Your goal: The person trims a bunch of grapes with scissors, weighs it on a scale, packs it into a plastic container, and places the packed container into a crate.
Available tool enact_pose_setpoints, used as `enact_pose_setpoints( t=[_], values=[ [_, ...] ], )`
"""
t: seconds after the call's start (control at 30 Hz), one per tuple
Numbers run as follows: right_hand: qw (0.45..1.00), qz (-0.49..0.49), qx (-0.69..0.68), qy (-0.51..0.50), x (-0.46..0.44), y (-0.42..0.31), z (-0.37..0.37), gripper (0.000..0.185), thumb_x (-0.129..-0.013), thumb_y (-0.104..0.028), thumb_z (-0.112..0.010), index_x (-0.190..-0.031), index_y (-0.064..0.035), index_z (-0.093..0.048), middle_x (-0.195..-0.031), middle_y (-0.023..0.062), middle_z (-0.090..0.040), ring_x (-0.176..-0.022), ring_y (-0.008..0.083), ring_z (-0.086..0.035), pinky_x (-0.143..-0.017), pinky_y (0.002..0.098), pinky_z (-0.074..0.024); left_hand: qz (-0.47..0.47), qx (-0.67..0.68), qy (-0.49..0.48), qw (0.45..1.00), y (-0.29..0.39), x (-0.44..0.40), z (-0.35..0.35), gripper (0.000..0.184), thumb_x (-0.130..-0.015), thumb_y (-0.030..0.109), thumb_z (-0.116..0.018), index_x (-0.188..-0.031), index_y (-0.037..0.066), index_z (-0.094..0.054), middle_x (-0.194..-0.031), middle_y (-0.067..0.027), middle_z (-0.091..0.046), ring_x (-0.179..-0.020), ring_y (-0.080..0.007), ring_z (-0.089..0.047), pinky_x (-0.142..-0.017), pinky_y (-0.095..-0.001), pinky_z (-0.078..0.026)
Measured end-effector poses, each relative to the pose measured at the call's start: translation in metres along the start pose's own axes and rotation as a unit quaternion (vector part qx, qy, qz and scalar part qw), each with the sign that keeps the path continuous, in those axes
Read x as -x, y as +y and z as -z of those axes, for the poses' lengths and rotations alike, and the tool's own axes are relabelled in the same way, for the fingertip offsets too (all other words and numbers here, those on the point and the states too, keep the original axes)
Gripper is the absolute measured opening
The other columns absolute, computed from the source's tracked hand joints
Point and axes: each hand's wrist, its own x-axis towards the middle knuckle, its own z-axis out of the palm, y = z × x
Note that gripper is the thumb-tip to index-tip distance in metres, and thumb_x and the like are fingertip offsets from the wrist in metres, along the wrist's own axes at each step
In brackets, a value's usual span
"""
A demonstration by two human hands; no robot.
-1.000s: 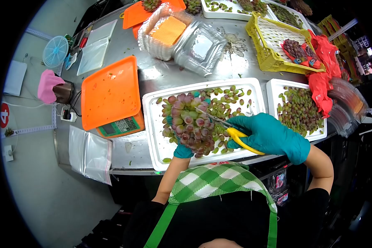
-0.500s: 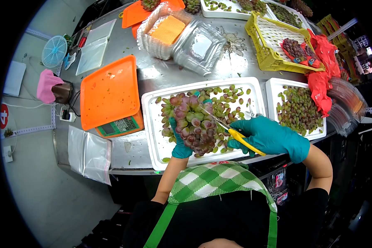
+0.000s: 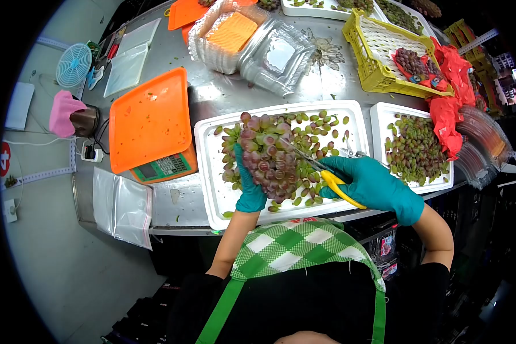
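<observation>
A bunch of reddish-green grapes (image 3: 268, 157) rests in my left hand (image 3: 249, 186), which wears a teal glove and holds it from the left and below, over a white foam tray (image 3: 207, 198). Most of that hand's fingers are hidden behind the fruit. My right hand (image 3: 370, 186), also gloved, is closed around yellow-handled scissors (image 3: 343, 192). The thin metal blades point up and left, with their tips at the right side of the bunch. Loose grapes (image 3: 321, 127) are scattered in the tray beneath and beyond the bunch.
An orange scale (image 3: 152, 123) stands left of the tray, with plastic bags (image 3: 123, 207) nearer the edge. Clear plastic boxes (image 3: 278, 54) lie behind. On the right are a second tray of grapes (image 3: 415, 149), a yellow crate (image 3: 378, 71) and red wrapping (image 3: 444, 123).
The bunch has turned in my left hand, and more of the glove shows at its left. My right hand and the scissors have shifted slightly. The whole view has shifted a little.
</observation>
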Motion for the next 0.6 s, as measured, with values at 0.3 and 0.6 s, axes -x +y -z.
enact_pose_setpoints(
  t=[0.3, 0.6],
  values=[
    [0.998, 0.034, 0.046, -0.013, 0.002, 0.007, -0.006, 0.049, -0.072, -0.044, -0.061, -0.107, -0.0093, -0.054, -0.085, 0.0092, -0.063, -0.074, 0.0272, -0.060, -0.065, 0.0337, -0.0481, 0.056, 0.050, 0.007, 0.997, -0.026, -0.010, 0.079, 0.056, -0.085, 0.050, -0.033, -0.126, 0.012, -0.032, -0.126, -0.0093, -0.038, -0.113, -0.0243, -0.042, -0.094, -0.0406, -0.036],
    [0.987, 0.072, 0.139, 0.027, 0.001, -0.001, -0.010, 0.047, -0.072, -0.041, -0.061, -0.104, -0.0070, -0.055, -0.078, 0.0110, -0.062, -0.067, 0.0275, -0.060, -0.057, 0.0356, -0.0479, 0.069, 0.046, 0.005, 0.997, -0.025, -0.012, 0.079, 0.058, -0.085, 0.051, -0.033, -0.127, 0.013, -0.031, -0.127, -0.0086, -0.037, -0.114, -0.0236, -0.041, -0.095, -0.0398, -0.035]
  ],
)
